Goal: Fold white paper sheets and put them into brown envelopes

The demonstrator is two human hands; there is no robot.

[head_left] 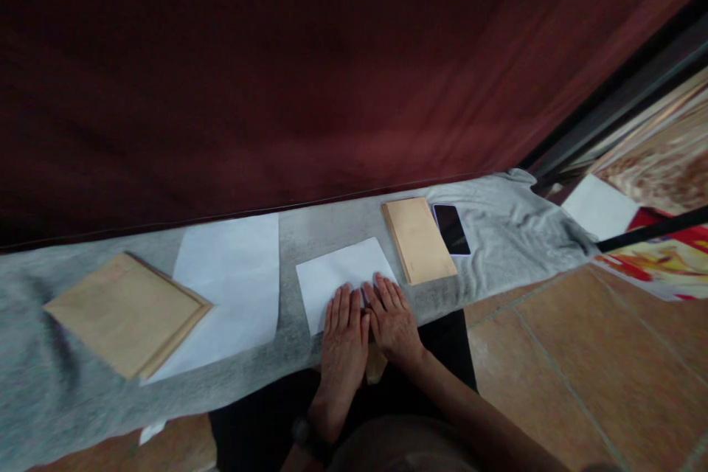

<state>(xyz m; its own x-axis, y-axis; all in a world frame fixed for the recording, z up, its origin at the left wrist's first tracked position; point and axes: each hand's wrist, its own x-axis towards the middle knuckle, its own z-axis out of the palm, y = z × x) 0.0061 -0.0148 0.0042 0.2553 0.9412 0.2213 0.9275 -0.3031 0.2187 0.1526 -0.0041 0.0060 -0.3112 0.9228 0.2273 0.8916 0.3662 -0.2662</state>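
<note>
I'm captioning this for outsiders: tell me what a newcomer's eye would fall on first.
Likely the left hand and right hand, resting side by side on the near part of a small white sheet on the grey cloth. Next, the dark red fabric, which fills most of the upper view; then the dark-screened phone, right of the hands beside a brown stack.

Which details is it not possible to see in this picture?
Head view:
- Small white sheet: partly under left hand and right hand.
- Large white sheet: partly under left brown stack.
- Right brown stack: any printing too small to read.
- Colourful printed sheet: cut off by right edge.
</note>
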